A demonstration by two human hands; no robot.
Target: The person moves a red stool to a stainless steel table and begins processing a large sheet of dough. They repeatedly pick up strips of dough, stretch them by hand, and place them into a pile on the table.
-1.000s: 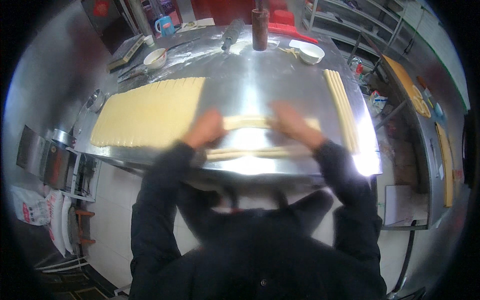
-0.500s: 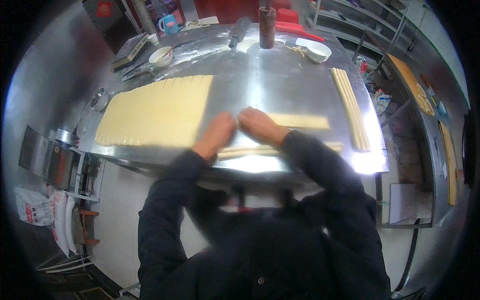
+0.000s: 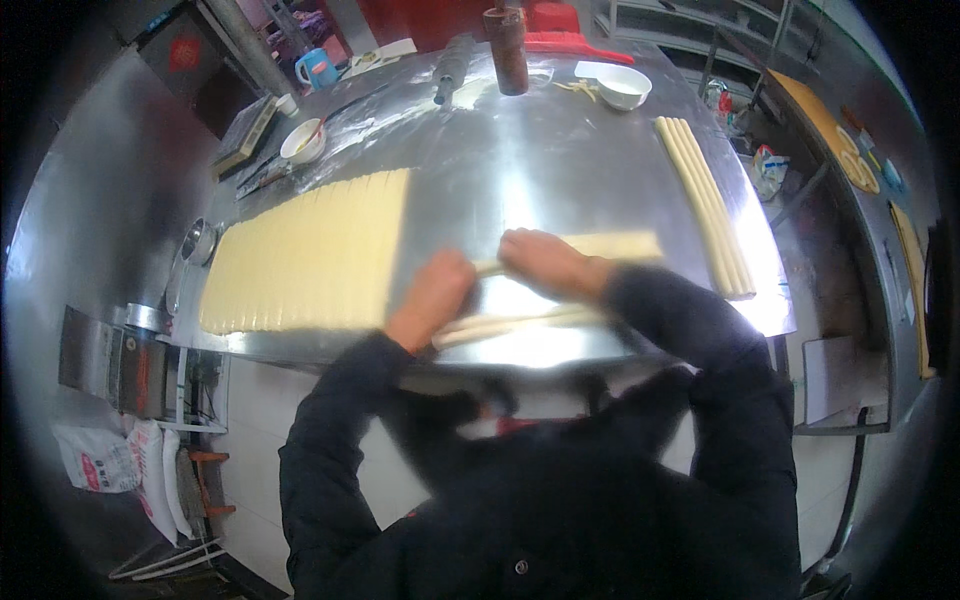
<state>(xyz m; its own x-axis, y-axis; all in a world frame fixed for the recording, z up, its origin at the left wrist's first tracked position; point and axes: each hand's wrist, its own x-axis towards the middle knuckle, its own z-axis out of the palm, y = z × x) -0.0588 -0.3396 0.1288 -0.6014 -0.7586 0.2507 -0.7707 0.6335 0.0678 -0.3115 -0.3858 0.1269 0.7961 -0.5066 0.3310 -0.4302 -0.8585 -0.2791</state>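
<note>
A flat strip of pale dough (image 3: pixel 625 245) lies across the steel table, its left part narrowed between my hands. My left hand (image 3: pixel 437 295), somewhat blurred, is closed on the strip's left end. My right hand (image 3: pixel 548 262) grips the strip further along, fingers curled over it. Just nearer to me, dough ropes (image 3: pixel 510 326) lie along the table's front edge, partly hidden under my right forearm. To the left rests a wide dough sheet (image 3: pixel 305 258) with parallel cuts across it. Several dough ropes (image 3: pixel 700 200) lie side by side at the table's right.
On the far side of the steel table (image 3: pixel 460 150) stand a white bowl (image 3: pixel 303 142), a dark roller (image 3: pixel 453 72), an upright brown cylinder (image 3: pixel 507 52) and another white bowl (image 3: pixel 624 88). A metal bowl (image 3: pixel 198 242) is beside the sheet's left edge. Flour dusts the far surface.
My hands have moved apart, the right one shifting rightward, with a narrow length of dough now showing between them. The whole view has also shifted slightly.
</note>
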